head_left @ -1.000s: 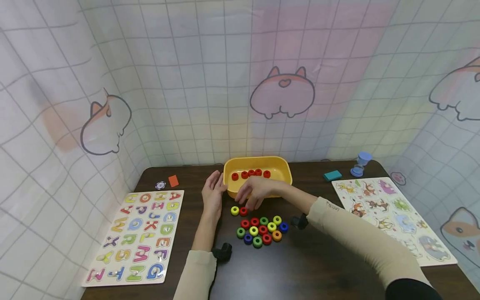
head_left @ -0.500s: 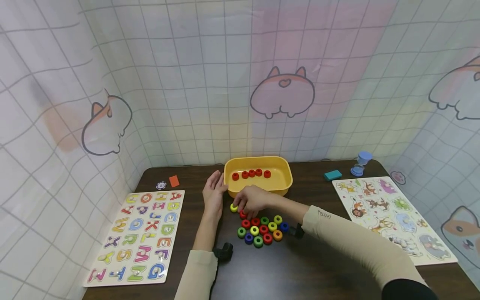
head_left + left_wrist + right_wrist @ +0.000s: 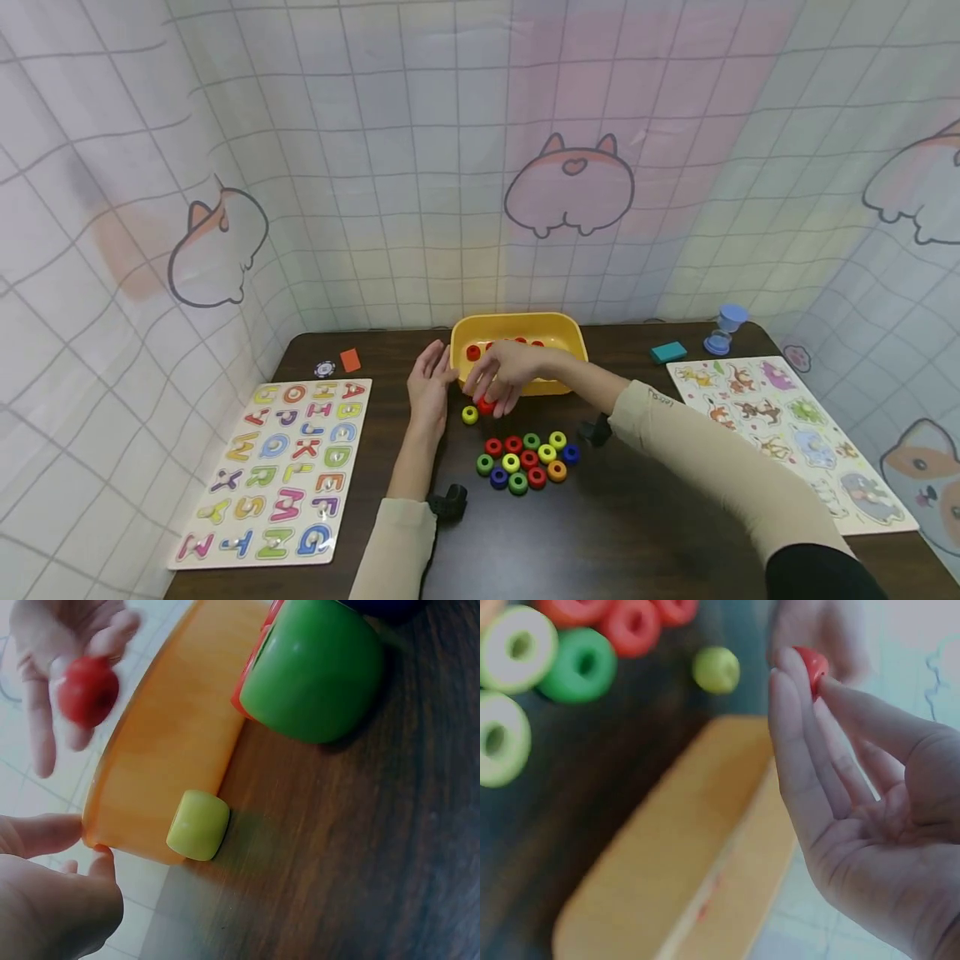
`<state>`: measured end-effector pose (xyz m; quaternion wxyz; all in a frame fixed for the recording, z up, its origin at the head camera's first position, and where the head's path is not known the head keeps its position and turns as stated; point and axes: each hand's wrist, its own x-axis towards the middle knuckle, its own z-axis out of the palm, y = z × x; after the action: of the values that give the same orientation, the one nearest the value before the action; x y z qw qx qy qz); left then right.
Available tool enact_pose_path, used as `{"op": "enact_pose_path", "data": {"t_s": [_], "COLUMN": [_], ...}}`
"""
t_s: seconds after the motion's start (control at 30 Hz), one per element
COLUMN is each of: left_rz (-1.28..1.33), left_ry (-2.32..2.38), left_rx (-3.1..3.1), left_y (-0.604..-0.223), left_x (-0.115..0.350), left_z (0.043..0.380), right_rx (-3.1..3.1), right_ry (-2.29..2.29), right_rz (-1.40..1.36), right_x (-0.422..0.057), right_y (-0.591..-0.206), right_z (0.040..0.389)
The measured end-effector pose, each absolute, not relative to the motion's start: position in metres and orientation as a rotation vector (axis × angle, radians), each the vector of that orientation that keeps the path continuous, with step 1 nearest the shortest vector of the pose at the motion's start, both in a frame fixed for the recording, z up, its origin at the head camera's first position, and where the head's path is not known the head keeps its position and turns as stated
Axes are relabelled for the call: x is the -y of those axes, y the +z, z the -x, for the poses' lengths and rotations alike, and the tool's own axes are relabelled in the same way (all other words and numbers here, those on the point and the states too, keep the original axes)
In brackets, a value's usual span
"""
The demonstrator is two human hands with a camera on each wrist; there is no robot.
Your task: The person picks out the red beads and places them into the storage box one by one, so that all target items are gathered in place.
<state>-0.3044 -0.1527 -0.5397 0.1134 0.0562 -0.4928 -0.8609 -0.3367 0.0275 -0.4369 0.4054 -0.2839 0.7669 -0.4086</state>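
My right hand (image 3: 517, 367) pinches a red ring bead (image 3: 811, 671) between thumb and fingers, just in front of the yellow tray (image 3: 572, 337). That bead also shows in the left wrist view, raised beside the tray wall. At the tray's front left corner, my left hand (image 3: 427, 402) holds the rim, thumb and a finger on either side in the left wrist view. Several red beads (image 3: 473, 352) lie inside the tray, partly hidden behind my right hand. A lone yellow-green bead (image 3: 470, 415) sits on the table close to the tray's front wall.
Several mixed beads (image 3: 528, 460) lie grouped nearer me. On the left is an alphabet board (image 3: 281, 467); on the right, an animal puzzle board (image 3: 787, 433). Along the back are a poker chip (image 3: 325, 369), an orange piece (image 3: 350, 360), a teal block (image 3: 667, 352) and a sand timer (image 3: 723, 329).
My right hand reached down to the red bead beside the lone yellow-green one, took hold of it and lifted it toward the tray. My left hand has stayed at the tray's corner.
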Motion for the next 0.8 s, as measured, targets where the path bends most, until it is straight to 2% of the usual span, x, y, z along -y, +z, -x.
{"op": "enact_pose_path", "data": {"t_s": [0.33, 0.57, 0.8], "left_rz": [-0.183, -0.195, -0.193], "left_ry": [-2.538, -2.538, -2.541], "left_rx": [1.452, 1.438, 1.435], "left_y": [-0.538, -0.538, -0.537], "left_x": [0.154, 0.152, 0.154], "left_z": [0.304, 0.302, 0.304], "right_rx": [-1.972, -1.969, -1.954], "right_ry": [-1.086, -1.109, -1.115], "right_rz": [0.523, 0.439, 0.43], "right_x": [-0.021, -0.01, -0.001], "right_y": [-0.42, -0.451, -0.474], "right_z": [0.389, 0.41, 0.413]}}
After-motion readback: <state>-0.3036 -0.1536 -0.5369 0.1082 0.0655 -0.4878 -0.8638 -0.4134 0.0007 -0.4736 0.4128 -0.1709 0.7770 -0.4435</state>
